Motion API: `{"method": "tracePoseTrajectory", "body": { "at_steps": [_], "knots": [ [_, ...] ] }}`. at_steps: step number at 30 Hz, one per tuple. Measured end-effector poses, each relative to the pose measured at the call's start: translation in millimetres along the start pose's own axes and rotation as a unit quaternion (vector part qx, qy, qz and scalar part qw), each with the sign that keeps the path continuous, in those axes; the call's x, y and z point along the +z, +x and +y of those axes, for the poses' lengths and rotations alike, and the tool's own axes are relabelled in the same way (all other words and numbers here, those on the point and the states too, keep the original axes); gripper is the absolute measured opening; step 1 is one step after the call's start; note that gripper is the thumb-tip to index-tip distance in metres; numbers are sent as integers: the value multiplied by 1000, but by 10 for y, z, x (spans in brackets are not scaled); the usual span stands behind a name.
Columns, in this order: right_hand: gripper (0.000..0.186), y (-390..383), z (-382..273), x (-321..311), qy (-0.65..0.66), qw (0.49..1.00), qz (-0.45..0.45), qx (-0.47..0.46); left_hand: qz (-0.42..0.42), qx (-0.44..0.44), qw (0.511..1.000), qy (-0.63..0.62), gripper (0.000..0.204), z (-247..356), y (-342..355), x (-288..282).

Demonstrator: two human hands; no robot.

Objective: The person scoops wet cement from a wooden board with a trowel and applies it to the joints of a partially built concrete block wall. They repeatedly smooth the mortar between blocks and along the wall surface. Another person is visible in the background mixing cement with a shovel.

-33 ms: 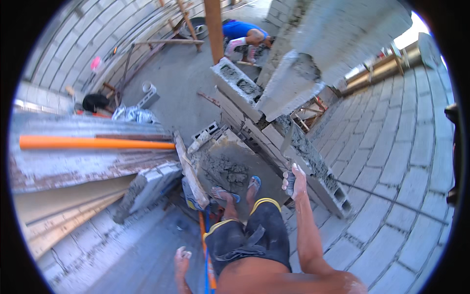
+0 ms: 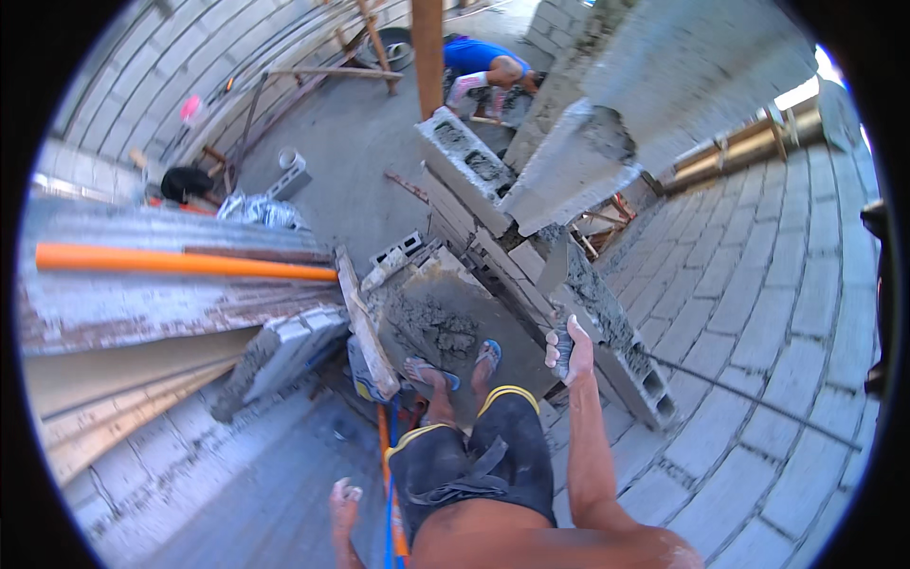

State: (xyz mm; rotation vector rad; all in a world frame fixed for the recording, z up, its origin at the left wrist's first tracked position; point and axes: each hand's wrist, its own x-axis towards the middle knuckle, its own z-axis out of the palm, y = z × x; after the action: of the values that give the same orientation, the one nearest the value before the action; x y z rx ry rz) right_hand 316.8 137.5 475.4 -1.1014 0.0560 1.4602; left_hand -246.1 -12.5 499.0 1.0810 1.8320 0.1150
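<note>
A weathered whitish sheet is bearing a long, round orange pipe; the flat grey concrete floor is carrying a grey hollow concrete block; a pale, mortar-smeared flat slab is holding a spread heap of wet grey mortar; and the unfinished grey block wall is supporting a rough grey mortar strip

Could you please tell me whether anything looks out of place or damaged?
Mortar lies heaped by the flip-flops, which looks messy, though perhaps deliberate. The concrete surface beyond the trowel in the right hand has a rough, dark, possibly broken patch.
</note>
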Motion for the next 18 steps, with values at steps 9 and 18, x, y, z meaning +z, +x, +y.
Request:
{"method": "tracePoseTrajectory", "body": {
  "at_steps": [9, 18],
  "knots": [
    [44, 917, -424, -106, 200, 961, -27, 191, 37, -91, 995, 2, 40, -339, -650, 466],
    [46, 667, -762, -287, 251, 947, -66, 188, -21, -89, 993, -78, 40, 34, -601, 883]
  ]
}}
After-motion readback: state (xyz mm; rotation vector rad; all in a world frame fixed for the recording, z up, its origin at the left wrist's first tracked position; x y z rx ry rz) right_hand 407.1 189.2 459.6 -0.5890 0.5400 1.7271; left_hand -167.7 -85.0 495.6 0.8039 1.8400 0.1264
